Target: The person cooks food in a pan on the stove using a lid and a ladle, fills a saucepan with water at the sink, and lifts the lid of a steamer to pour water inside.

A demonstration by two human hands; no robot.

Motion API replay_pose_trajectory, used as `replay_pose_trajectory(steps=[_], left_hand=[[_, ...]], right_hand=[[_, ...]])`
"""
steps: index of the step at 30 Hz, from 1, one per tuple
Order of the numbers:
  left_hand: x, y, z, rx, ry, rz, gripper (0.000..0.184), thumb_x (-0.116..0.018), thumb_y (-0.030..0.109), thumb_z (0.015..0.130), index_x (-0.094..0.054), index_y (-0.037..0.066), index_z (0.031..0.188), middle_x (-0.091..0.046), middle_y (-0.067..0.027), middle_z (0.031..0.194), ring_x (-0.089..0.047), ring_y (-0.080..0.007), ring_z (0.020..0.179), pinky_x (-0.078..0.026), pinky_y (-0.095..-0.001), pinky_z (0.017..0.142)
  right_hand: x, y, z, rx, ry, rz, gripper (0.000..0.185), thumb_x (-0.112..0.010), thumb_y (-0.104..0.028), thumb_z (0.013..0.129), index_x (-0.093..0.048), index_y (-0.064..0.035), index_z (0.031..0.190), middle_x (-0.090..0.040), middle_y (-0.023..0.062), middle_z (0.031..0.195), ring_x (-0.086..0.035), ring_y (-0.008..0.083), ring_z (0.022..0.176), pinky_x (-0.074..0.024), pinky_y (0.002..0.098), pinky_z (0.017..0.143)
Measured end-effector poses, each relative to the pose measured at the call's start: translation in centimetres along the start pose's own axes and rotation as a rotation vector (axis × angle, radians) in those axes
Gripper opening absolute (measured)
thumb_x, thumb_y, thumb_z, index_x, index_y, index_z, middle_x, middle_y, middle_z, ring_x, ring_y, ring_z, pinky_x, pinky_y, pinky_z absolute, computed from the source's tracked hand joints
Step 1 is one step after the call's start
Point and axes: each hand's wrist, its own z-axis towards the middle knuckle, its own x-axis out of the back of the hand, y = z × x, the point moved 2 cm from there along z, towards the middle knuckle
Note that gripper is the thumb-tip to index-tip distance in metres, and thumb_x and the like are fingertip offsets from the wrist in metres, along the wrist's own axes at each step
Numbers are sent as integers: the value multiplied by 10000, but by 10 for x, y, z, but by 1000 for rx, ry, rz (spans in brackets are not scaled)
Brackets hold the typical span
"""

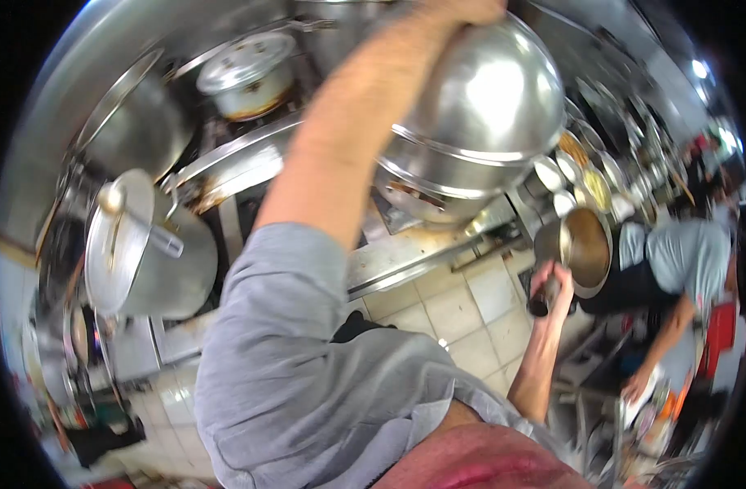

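My left arm reaches up across the view to a large shiny domed lid (503, 90). My left hand (477, 10) is closed at the lid's top, its fingers partly hidden at the frame edge. Below the lid stands a wide metal pot (438, 204) on the stove. My right hand (554, 284) is wrapped round the thick dark handle of a deep saucepan (591, 248). The saucepan is tilted, its brownish inside showing with a pale streak in it.
A tall aluminium stockpot (173, 273) with a ladle (140, 216) stands left. Behind it are a big metal bowl (136, 130) and a lidded pot (246, 77). Several small food containers (585, 179) sit right. A co-worker (674, 261) stands close beside the saucepan. Tiled floor (462, 301) shows below.
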Motion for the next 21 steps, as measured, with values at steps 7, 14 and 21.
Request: replay_pose_trajectory(steps=[7, 14, 21], left_hand=[[-27, 21, -22, 209, -328, 74, 737, -375, 652, 791, -387, 141, 1322, -329, -86, 1377, -303, -302, 1255, -222, -511, 1018], [81, 41, -208, 47, -256, -254, 668, -558, 471, 797, -403, 16, 1261, -507, -208, 1179, -488, -342, 1093, -395, -383, 927], [258, 84, -534, 571, -115, -230, 547, -592, 344, 820, -447, 27, 1241, -534, -170, 1166, -535, -297, 1044, -437, -373, 861]], right_hand=[[94, 96, -35, -444, 235, 31, 104, -584, -127, 689, -497, -82, 655, -533, 68, 603, -515, 186, 525, -443, 279, 485], [115, 214, -32, -1006, -89, -413, 120, -572, -151, 715, -522, -44, 690, -547, 109, 592, -525, 233, 509, -448, 347, 463], [-3, 328, -114, -1341, -545, -934, 140, -566, -137, 771, -521, -7, 799, -559, 94, 635, -539, 206, 516, -462, 323, 448]])
